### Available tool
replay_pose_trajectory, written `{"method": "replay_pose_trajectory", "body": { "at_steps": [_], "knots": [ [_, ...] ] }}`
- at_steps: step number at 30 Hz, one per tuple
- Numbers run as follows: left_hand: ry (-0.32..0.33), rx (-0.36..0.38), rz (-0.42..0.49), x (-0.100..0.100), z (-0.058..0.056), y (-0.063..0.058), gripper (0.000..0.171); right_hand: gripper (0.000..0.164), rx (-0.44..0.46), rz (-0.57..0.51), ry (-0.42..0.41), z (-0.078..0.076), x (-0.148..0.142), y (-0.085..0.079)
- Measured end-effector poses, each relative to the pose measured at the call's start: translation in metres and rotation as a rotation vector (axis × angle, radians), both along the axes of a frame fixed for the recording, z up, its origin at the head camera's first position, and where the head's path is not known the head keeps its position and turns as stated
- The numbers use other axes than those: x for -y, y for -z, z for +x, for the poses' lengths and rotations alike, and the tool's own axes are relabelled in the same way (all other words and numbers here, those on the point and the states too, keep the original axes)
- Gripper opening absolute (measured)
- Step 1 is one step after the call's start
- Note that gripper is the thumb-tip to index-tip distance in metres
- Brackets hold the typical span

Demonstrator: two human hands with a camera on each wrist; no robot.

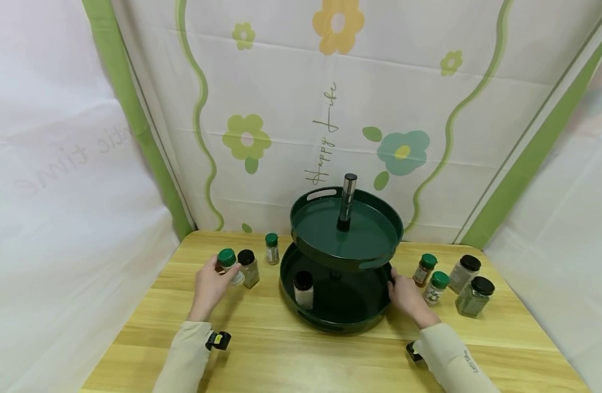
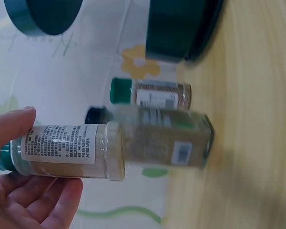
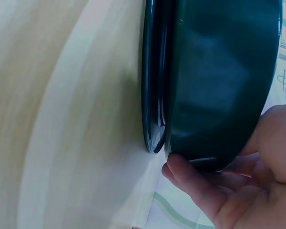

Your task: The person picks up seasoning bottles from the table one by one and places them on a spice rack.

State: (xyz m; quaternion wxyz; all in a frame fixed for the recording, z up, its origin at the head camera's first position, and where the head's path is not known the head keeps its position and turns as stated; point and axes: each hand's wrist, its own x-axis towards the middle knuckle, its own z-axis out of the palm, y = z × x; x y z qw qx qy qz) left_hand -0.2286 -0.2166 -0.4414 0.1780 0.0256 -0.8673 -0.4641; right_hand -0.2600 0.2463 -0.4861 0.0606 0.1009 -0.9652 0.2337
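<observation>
My left hand [image 1: 211, 286] grips a green-lidded spice jar [image 2: 69, 150], its thumb on one side and curled fingers on the other. In the left wrist view the jar overlaps a square black-lidded spice jar [image 2: 167, 138], and its base is off the table. A smaller green-lidded jar [image 1: 272, 250] stands behind these two. At the right side of a dark green two-tier round tray [image 1: 347, 300], my right hand [image 1: 410, 297] holds the lower tier's wall. The right wrist view has its fingertips [image 3: 178, 167] near the wall's bottom edge. One black-lidded jar [image 1: 304, 291] stands inside that lower tier.
Right of the tray stand two green-lidded jars [image 1: 425, 269] [image 1: 436, 288] and two black-lidded jars [image 1: 465, 273] [image 1: 474, 297]. A metal post [image 1: 348, 196] rises through the upper tier [image 1: 320, 229]. Flower-printed curtains [image 1: 281, 82] enclose the wooden table [image 1: 281, 360] at the back and sides.
</observation>
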Motion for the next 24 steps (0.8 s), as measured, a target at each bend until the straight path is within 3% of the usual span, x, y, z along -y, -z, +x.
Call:
{"method": "replay_pose_trajectory", "body": {
  "at_steps": [14, 24],
  "knots": [
    [0.112, -0.027, 0.073, -0.041, -0.009, 0.0, 0.03, 0.037, -0.07, 0.06, -0.016, -0.009, -0.002, 0.003],
    [0.156, -0.063, 0.115, -0.065, -0.019, 0.002, 0.028, 0.037, -0.059, 0.058, -0.03, -0.011, -0.002, 0.003]
  ]
}}
